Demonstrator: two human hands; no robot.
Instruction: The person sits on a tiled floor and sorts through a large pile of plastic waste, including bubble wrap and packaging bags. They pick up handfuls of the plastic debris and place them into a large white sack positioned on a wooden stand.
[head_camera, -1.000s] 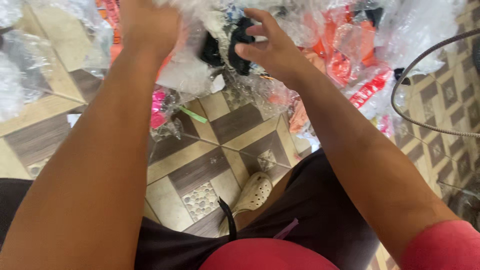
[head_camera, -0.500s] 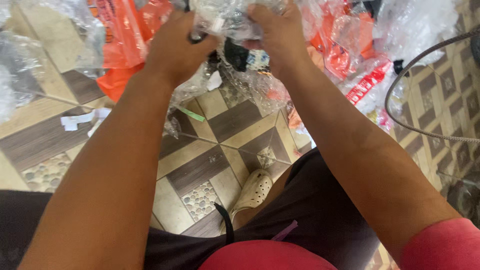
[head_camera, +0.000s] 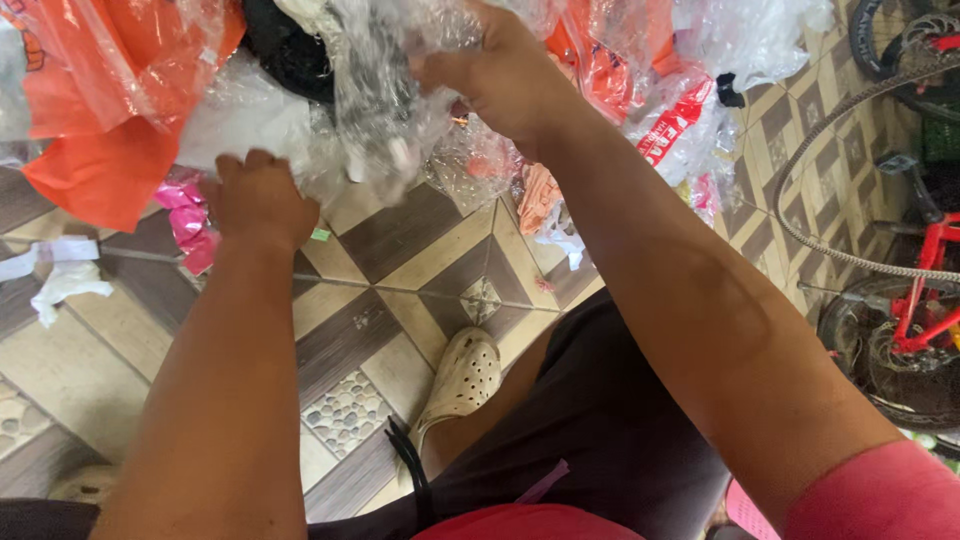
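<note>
Hands work at the top centre of the head view. Right hand (head_camera: 500, 75) grips a crumpled clear plastic bag (head_camera: 385, 95) holding something dark; left hand (head_camera: 255, 200), fingers curled, presses the bag's lower edge without clearly grasping. Heaped clear and orange plastic bags (head_camera: 110, 100) along the upper frame suggest much sorting remains above the patterned tile floor (head_camera: 400, 300).

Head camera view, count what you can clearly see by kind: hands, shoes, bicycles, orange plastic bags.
Hands: 2, left hand and right hand
Shoes: 1, cream clog
Bicycles: 1, red bicycle
Orange plastic bags: at least 2, the large orange bag clearest
Total: 6
</note>
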